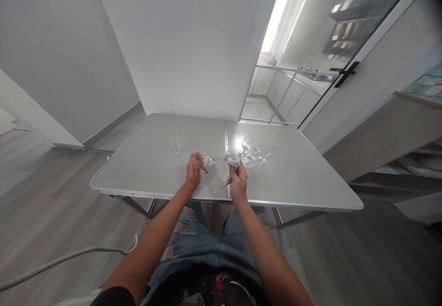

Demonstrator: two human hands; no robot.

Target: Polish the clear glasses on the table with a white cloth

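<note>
My left hand [194, 173] is wrapped round the bowl of a clear wine glass [208, 161], which lies sideways in front of me with its stem pointing right. My right hand [238, 179] is closed on a white cloth [226, 176], pressed about the foot end of that glass. The cloth hides the foot, and a loose part of it hangs down. Just beyond my right hand stand several clear stemmed glasses, the nearest being an upright glass [247, 144]. On the left half of the table stands another clear glass [176, 142], faint against the white top.
The white folding table [138, 167] has a metal rim and a seam down its middle. A wall rises behind it. To the right are a glass door with a black handle [347, 74] and a shelf unit [383, 133]. A pale cable [69, 256] crosses at lower left.
</note>
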